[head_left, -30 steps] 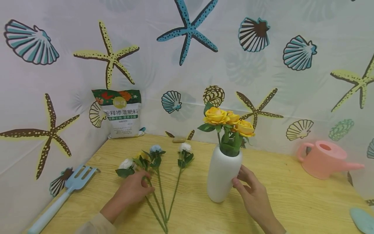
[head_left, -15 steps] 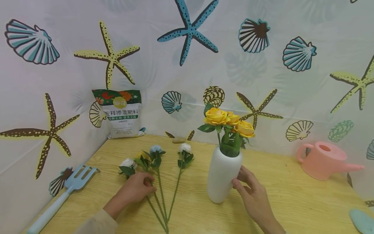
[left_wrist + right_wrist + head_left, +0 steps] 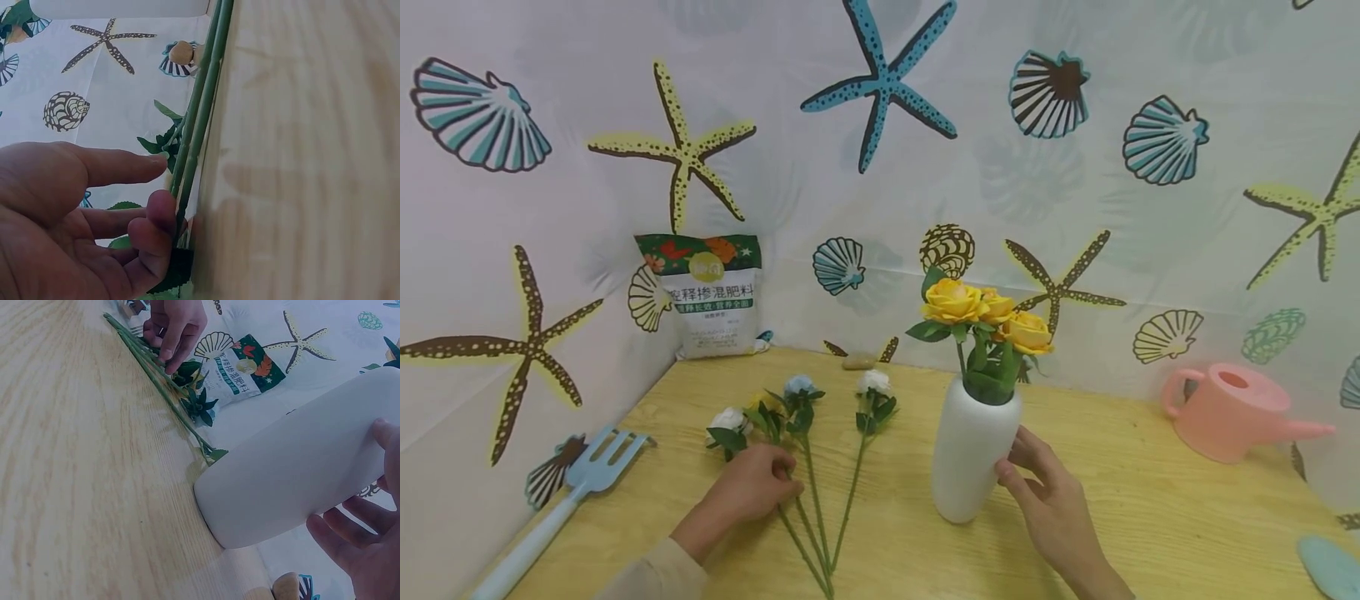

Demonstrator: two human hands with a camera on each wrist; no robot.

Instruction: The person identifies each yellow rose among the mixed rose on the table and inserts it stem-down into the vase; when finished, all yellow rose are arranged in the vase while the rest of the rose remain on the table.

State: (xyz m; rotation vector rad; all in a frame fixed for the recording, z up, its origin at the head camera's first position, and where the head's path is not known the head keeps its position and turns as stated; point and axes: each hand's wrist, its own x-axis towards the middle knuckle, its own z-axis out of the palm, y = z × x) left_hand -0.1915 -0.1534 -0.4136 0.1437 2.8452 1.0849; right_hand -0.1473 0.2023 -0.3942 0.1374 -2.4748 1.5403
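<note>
My right hand [image 3: 1054, 512] holds a white vase [image 3: 973, 454] upright on the table, thumb on the near side and fingers behind it. Yellow artificial roses [image 3: 955, 302] with green leaves stand in its mouth. To the left lie several loose artificial roses, their stems converging toward the front edge: a white rose [image 3: 728, 421], a partly covered yellow one [image 3: 763, 402], a blue one [image 3: 801, 385] and another white one [image 3: 874, 382]. My left hand [image 3: 747, 483] is over the leftmost stems, fingers curled in. In the left wrist view its fingertips are right at the green stems [image 3: 199, 125].
A light blue hand fork [image 3: 595, 467] lies at the left edge. A fertilizer bag [image 3: 718, 312] leans in the back corner, with a small stone [image 3: 858, 362] near the back edge. At right are a pink watering can [image 3: 1228, 412] and a pale blue-green object [image 3: 1330, 567].
My left hand has shifted slightly to the right along the stems, and the leftmost white rose has shifted a little with it. The right hand and the vase stay in place.
</note>
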